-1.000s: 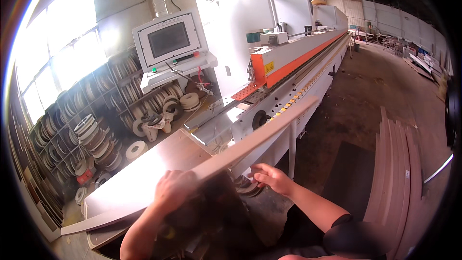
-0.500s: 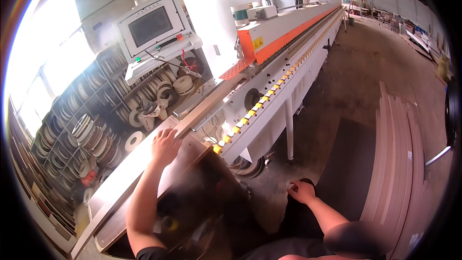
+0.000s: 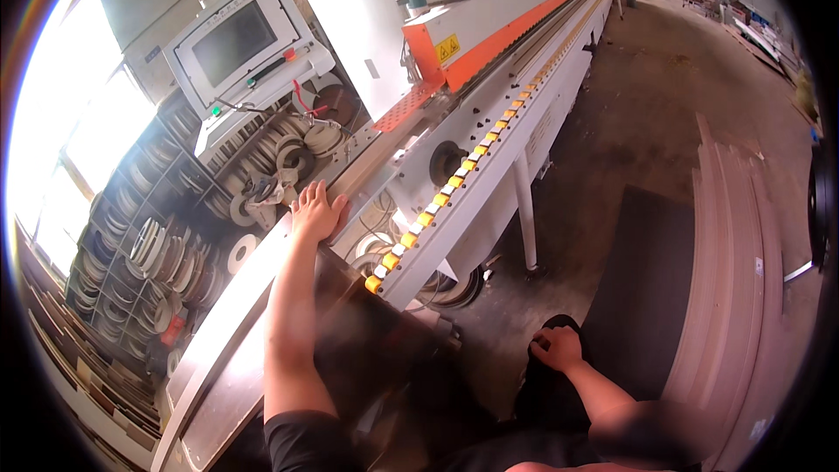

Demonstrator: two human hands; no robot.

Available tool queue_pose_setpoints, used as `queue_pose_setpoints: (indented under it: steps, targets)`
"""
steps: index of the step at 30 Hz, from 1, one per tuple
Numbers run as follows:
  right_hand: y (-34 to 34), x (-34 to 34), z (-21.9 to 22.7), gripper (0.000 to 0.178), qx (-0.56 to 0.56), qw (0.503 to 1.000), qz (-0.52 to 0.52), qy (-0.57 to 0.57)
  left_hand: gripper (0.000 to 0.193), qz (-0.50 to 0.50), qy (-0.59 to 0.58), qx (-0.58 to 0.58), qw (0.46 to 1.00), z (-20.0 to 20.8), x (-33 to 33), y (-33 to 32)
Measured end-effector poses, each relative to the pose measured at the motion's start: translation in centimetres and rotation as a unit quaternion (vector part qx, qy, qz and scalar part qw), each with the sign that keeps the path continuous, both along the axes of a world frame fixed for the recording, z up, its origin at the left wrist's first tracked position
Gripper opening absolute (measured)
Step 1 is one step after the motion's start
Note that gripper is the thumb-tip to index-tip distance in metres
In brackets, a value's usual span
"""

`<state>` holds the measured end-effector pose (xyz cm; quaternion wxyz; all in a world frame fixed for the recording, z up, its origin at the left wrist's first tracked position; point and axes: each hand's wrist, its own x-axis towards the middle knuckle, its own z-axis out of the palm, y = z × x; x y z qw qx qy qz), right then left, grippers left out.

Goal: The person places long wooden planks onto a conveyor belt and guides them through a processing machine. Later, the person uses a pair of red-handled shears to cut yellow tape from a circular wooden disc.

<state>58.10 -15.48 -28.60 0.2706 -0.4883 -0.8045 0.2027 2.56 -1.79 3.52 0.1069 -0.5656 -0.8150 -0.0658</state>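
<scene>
A long narrow board [image 3: 249,310] runs diagonally from the lower left, over a worktable [image 3: 229,389], up to the edge banding machine [image 3: 424,51]. My left hand [image 3: 316,212] lies on the board near the machine's infeed end, fingers spread over its top and thumb on the right side. My left arm reaches straight forward across the table. My right hand [image 3: 558,348] rests on my dark-clothed knee at the lower right, holding nothing, with its fingers loosely bent and slightly apart. Yellow rollers [image 3: 426,219] line the machine's near rail, to the right of my left hand.
A control panel [image 3: 234,44] stands above racks of edge-band rolls [image 3: 157,253] on the left. Long brown boards [image 3: 721,288] are stacked at the right beside a dark panel [image 3: 642,271]. A machine leg [image 3: 525,218] stands on the floor ahead.
My left hand has moved forward along the board, toward the machine, and the arm is straighter. The view has shifted slightly. My right hand stays at my knee, its fingers bent more.
</scene>
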Motion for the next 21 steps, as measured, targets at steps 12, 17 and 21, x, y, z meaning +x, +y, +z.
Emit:
queue_pose_setpoints:
  steps: [12, 17, 21]
  targets:
    - [0.5, -0.9, 0.1, 0.018, 0.000, 0.999, -0.007, 0.033, 0.087, 0.009, 0.011, -0.016, 1.000, -0.3, -1.0, 2.9]
    - [0.6, -1.1, 0.6, 0.018, -0.015, 0.999, 0.003, 0.052, 0.086, 0.011, 0.020, -0.011, 1.000, -0.8, -0.4, 4.9]
    - [0.7, -0.4, 0.5, 0.018, -0.024, 0.998, -0.001, 0.058, 0.087, 0.017, 0.008, -0.013, 1.000, -0.3, 2.7, 8.6]
